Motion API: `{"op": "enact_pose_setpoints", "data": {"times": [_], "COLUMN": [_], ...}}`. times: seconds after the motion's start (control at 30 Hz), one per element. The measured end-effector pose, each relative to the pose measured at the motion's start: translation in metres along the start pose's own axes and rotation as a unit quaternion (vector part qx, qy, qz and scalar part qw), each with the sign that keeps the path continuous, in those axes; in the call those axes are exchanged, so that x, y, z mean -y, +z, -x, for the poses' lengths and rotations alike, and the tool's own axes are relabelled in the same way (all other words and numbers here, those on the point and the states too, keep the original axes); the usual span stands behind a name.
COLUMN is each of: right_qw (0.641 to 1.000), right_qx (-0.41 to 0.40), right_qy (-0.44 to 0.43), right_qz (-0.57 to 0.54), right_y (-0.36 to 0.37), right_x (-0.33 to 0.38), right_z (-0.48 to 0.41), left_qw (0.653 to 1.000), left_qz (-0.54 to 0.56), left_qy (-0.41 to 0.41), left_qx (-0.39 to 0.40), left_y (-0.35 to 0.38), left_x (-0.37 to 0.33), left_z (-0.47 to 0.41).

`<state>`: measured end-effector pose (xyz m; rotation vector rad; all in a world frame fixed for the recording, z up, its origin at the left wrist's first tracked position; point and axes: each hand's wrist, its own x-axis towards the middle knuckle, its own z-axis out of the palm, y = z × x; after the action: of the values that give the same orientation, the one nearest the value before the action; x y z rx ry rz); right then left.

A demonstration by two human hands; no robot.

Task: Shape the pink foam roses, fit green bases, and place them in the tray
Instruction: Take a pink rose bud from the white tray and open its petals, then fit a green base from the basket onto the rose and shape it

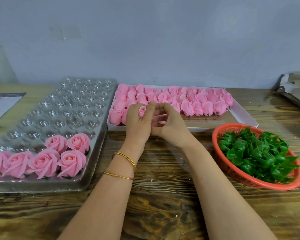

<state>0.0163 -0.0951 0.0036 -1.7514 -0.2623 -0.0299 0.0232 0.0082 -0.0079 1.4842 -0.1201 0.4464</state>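
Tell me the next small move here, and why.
Probably spread the outer petals of the small pink foam rose with the right hand: the left hand pinches it as a tight bud, while finished roses in the clear plastic tray are wide open. The green plastic bases lie in the red plastic basket.

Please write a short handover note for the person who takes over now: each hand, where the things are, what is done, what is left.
Left hand: grips a rose bud; no base shows on it.
Right hand: fingers pinch pink petals beside the bud.
Done: six finished roses show at the near end of the clear tray.
Left: most tray pockets are unfilled. Unshaped roses lie in the white box, and green bases in the red basket on the right.
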Motion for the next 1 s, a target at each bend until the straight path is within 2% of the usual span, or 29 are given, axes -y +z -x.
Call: {"op": "enact_pose_setpoints", "data": {"times": [0.3, 0.6, 0.83, 1.0], "right_qw": [0.997, 0.997, 0.996, 0.990], "right_qx": [0.016, 0.067, 0.037, -0.059], "right_qy": [-0.068, -0.037, 0.010, 0.021], "right_qz": [0.033, 0.016, 0.083, 0.127], "right_y": [0.002, -0.004, -0.011, -0.029], "right_x": [0.002, 0.006, 0.018, 0.031], "right_z": [0.002, 0.005, 0.006, 0.007], "left_qw": [0.998, 0.997, 0.999, 1.000], "left_qz": [0.046, 0.048, 0.032, -0.011], "left_qy": [-0.048, -0.036, -0.026, -0.021], "left_qx": [0.023, 0.037, 0.032, 0.010], "left_y": [0.001, 0.002, 0.002, 0.001], "left_x": [0.003, 0.006, 0.011, 0.013], "left_z": [0.000, -0.001, -0.003, -0.006]}}
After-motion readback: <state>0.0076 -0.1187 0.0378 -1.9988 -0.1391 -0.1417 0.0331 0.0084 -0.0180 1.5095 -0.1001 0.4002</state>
